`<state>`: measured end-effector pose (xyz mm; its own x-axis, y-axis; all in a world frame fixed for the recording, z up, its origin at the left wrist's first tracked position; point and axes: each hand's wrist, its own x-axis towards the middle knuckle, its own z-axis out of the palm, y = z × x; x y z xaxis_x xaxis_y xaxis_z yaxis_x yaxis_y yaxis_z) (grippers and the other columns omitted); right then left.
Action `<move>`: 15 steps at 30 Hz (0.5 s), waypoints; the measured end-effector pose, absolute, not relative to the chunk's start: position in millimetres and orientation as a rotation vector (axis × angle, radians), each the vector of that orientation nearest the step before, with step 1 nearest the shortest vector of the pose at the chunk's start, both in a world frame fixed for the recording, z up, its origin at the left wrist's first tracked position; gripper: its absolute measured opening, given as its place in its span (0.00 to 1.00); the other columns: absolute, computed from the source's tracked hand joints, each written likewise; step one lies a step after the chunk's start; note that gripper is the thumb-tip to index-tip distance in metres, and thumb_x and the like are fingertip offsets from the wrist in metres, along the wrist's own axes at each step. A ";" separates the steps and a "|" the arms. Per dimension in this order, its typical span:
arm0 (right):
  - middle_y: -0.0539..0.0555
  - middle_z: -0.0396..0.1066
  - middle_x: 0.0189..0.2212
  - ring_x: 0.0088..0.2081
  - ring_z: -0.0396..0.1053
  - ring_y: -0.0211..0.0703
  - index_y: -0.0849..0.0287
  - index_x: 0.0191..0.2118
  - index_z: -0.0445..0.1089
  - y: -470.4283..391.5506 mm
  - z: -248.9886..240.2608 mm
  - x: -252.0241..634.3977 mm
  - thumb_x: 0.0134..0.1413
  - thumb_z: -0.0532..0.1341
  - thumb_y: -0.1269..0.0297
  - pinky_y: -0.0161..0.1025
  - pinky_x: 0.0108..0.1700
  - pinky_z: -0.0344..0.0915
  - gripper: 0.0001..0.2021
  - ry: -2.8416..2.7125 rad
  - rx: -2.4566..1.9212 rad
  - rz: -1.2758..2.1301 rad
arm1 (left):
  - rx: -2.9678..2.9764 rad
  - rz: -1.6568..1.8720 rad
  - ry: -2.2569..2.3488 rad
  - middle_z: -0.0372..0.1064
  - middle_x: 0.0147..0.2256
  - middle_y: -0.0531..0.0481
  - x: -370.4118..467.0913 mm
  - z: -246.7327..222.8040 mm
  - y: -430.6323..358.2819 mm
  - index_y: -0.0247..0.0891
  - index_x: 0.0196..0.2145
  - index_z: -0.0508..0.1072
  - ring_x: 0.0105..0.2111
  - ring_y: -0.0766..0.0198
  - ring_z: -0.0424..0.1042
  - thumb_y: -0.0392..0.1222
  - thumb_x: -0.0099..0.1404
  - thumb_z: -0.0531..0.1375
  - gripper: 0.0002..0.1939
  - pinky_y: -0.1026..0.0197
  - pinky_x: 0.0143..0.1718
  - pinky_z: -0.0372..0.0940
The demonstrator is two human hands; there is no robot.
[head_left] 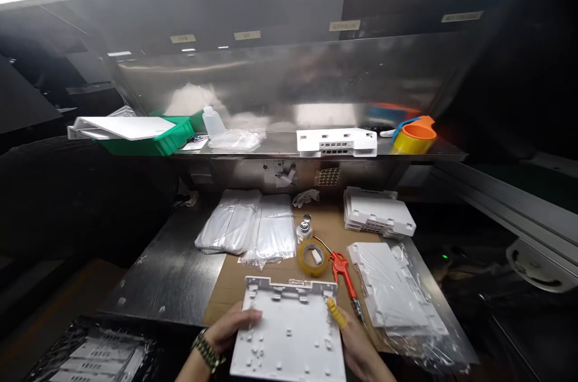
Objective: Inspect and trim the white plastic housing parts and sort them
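Note:
Between my two hands I hold a white plastic housing panel [289, 340], its inner face with small posts and clips turned up toward me. My left hand [232, 323] grips its left edge, thumb lying over the face. On the right edge is my right hand [354, 337], with a yellow finger cover on the thumb. Just beyond the panel lie a roll of tape [300, 258] and a red air blow gun [343, 280]. A small pump bottle [304, 228] stands behind the tape.
Clear plastic bags [230, 222] lie in stacks at the back left. More white panels [379, 212] are piled at the back right, with a bagged panel [392, 286] nearer. The shelf holds a green bin [167, 144], a white panel [336, 140] and a yellow-orange holder [413, 138].

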<state>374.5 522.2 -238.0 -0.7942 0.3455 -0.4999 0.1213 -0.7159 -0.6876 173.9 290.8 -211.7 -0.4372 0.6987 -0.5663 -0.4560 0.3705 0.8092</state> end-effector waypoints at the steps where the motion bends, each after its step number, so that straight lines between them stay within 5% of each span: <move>1: 0.62 0.82 0.40 0.50 0.77 0.62 0.61 0.43 0.79 519.8 -235.2 381.4 0.40 0.75 0.47 0.54 0.51 0.73 0.26 -1.047 -1.009 2.617 | 0.283 1.276 1.562 0.79 0.40 0.34 162.2 -218.5 303.6 0.32 0.41 0.75 0.40 0.46 0.79 0.64 0.54 0.66 0.31 0.47 0.45 0.72; 5: 0.60 0.82 0.39 0.49 0.78 0.61 0.61 0.48 0.77 525.8 -235.0 405.3 0.37 0.76 0.46 0.53 0.49 0.75 0.32 -0.787 -1.217 2.396 | 0.546 1.070 1.854 0.77 0.42 0.40 110.4 -248.0 357.0 0.33 0.43 0.75 0.43 0.53 0.77 0.61 0.70 0.55 0.25 0.44 0.50 0.70; 10: 0.59 0.80 0.47 0.52 0.76 0.61 0.60 0.55 0.73 525.8 -231.3 422.4 0.43 0.73 0.46 0.53 0.51 0.76 0.35 -0.636 -1.293 2.117 | 0.869 0.796 2.221 0.66 0.58 0.41 63.4 -278.1 401.5 0.38 0.55 0.70 0.58 0.48 0.67 0.48 0.69 0.62 0.20 0.38 0.58 0.63; 15: 0.59 0.79 0.50 0.53 0.76 0.57 0.61 0.63 0.66 509.5 -208.6 421.9 0.52 0.69 0.46 0.50 0.54 0.75 0.37 -0.602 -1.312 1.891 | 1.003 0.560 2.252 0.70 0.54 0.42 28.0 -295.5 414.5 0.37 0.56 0.69 0.51 0.52 0.72 0.47 0.70 0.61 0.20 0.42 0.53 0.69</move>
